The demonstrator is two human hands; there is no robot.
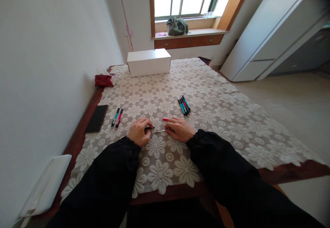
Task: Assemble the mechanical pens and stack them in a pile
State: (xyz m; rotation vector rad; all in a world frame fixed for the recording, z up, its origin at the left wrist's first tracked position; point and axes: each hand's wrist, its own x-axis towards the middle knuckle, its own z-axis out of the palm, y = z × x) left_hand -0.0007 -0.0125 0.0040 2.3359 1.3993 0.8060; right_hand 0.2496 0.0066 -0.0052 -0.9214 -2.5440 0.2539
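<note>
My left hand (140,131) is closed, its thumb and fingers pinching a short black pen part (149,128). Just to the right, my right hand (180,129) has its fingertips closed on one end of a thin pale rod (160,131), which points toward the left hand. A small red piece (165,119) shows past the right fingers; whether it is held or lies on the cloth I cannot tell. Two pens, one teal (115,117) and one red (119,118), lie left of my hands. Several teal and red pens (184,105) lie grouped beyond my right hand.
A lace cloth (160,173) covers the table. A dark flat notebook-like item (97,118) and a red tissue pack (105,80) lie along the left side. At the far end stands a white box (149,63). A white device (47,183) sits at the near left edge, beside the wall.
</note>
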